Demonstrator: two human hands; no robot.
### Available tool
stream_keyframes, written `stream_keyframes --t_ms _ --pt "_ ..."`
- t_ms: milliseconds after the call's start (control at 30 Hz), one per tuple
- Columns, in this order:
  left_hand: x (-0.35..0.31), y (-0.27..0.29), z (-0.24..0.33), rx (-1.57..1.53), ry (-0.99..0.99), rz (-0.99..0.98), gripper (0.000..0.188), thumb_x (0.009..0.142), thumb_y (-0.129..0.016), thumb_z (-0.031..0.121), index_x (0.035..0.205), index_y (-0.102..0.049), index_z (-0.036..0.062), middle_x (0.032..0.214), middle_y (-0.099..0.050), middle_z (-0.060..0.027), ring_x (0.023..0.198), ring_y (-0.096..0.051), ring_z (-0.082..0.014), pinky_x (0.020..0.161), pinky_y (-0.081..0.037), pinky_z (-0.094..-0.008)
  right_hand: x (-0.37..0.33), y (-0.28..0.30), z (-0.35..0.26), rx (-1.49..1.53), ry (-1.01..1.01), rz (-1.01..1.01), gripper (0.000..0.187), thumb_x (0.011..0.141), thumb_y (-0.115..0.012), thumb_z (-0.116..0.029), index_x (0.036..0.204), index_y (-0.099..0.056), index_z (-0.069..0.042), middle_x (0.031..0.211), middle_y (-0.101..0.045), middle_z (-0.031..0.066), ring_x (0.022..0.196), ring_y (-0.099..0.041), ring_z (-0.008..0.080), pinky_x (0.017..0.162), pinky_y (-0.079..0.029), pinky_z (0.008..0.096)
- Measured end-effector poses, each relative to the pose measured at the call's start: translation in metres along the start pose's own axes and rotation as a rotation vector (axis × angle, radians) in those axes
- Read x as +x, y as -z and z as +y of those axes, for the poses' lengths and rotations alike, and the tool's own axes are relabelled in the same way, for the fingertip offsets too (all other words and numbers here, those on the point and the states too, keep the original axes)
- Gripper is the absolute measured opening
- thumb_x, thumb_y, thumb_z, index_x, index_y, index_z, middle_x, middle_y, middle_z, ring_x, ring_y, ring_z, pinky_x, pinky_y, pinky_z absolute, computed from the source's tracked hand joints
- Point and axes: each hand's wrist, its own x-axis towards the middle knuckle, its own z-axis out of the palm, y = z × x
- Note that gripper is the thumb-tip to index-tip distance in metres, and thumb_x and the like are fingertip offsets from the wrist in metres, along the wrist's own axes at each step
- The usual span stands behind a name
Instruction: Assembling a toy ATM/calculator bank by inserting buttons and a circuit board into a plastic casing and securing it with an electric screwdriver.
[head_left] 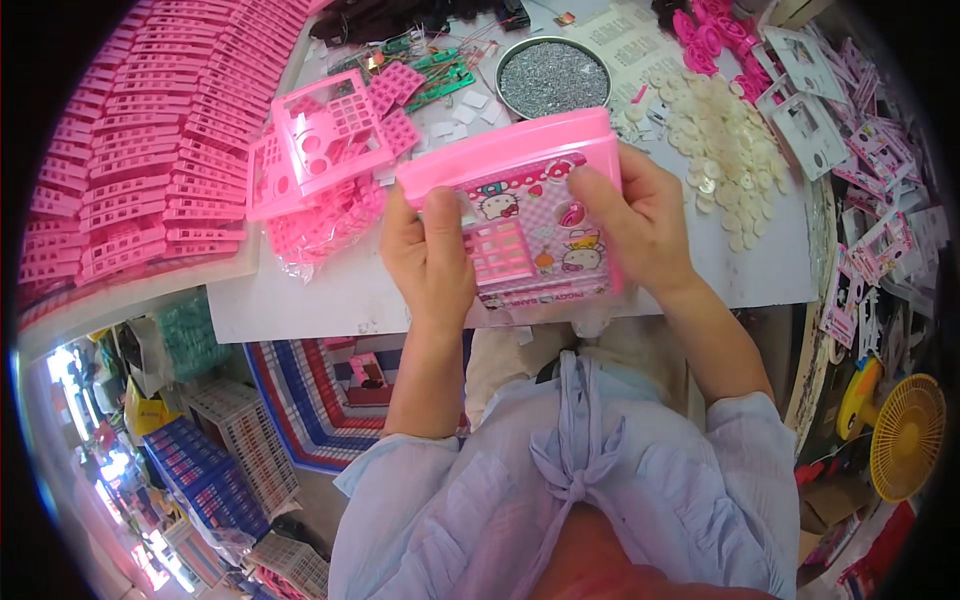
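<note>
Between both hands, above the near edge of the white table (300, 312), I hold a pink plastic toy piggy bank (535, 225). Its front carries a printed cartoon panel and a grid of small square openings. My left hand (430, 255) grips the left side, thumb on the front face. My right hand (640, 225) is closed on the right side, its thumb pressed on the upper right of the panel. The fingers behind the box are mostly hidden. Left of it, pink frames (335, 130) lie on a plastic bag of pink keypad parts (325, 230).
Stacked pink panels (130, 150) fill the left. Behind the box stand a round tin of small screws (553, 80) and green circuit boards (440, 82). Cream discs (725, 150) lie at right, beside printed panels (805, 120). A yellow fan (905, 435) stands lower right; crates (205, 470) lower left.
</note>
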Motion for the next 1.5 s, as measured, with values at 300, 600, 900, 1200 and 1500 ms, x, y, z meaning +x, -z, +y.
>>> stream_keyframes --t_ms 300,600,900,1200,1500 --pt "-0.007 0.028 -0.013 0.248 0.101 -0.109 0.033 0.106 -0.046 0.025 0.1 -0.064 -0.0022 0.082 -0.062 -0.0105 0.074 -0.058 -0.0118 0.063 -0.044 -0.0291 0.012 -0.006 -0.004 0.225 0.022 0.097 0.028 0.101 -0.065 -0.025 0.111 -0.068 0.001 0.093 -0.07 0.0026 0.079 -0.063 0.0064 0.071 -0.052 0.0232" --pt "-0.012 0.028 -0.035 0.424 -0.288 -0.1 0.019 0.096 -0.06 0.017 0.096 -0.069 0.0 0.077 -0.066 -0.0104 0.064 -0.061 -0.027 0.061 -0.047 -0.0364 0.02 0.007 -0.016 0.207 0.13 -0.078 0.03 0.099 -0.068 -0.023 0.115 -0.067 0.002 0.104 -0.071 0.0052 0.088 -0.066 0.009 0.079 -0.054 0.0258" --pt "0.022 0.047 -0.059 0.64 -0.508 -0.765 0.038 0.075 -0.075 0.013 0.113 -0.073 0.0091 0.127 -0.068 -0.0112 0.12 -0.06 -0.0331 0.103 -0.047 -0.0471 0.004 0.101 0.006 -1.003 0.492 -0.718 0.043 0.075 -0.068 -0.008 0.118 -0.067 -0.005 0.135 -0.063 0.0142 0.132 -0.053 0.0406 0.105 -0.048 0.0475" --pt "0.029 0.04 -0.046 0.593 -0.367 -0.685 0.032 0.08 -0.071 0.006 0.112 -0.07 0.0079 0.132 -0.062 -0.0143 0.125 -0.057 -0.0356 0.101 -0.048 -0.0439 -0.008 0.09 0.009 -1.045 0.432 -0.693 0.061 0.076 -0.067 -0.02 0.134 -0.059 -0.003 0.15 -0.051 0.0136 0.139 -0.045 0.0425 0.111 -0.043 0.0499" --pt "0.005 0.032 -0.045 0.518 -0.005 -0.311 0.028 0.083 -0.071 0.004 0.11 -0.065 0.0046 0.112 -0.064 -0.0133 0.101 -0.062 -0.0273 0.082 -0.052 -0.0373 -0.012 0.088 0.018 -1.026 0.409 -0.627 0.056 0.077 -0.08 -0.029 0.123 -0.064 -0.001 0.145 -0.055 0.0119 0.136 -0.047 0.0378 0.108 -0.046 0.046"
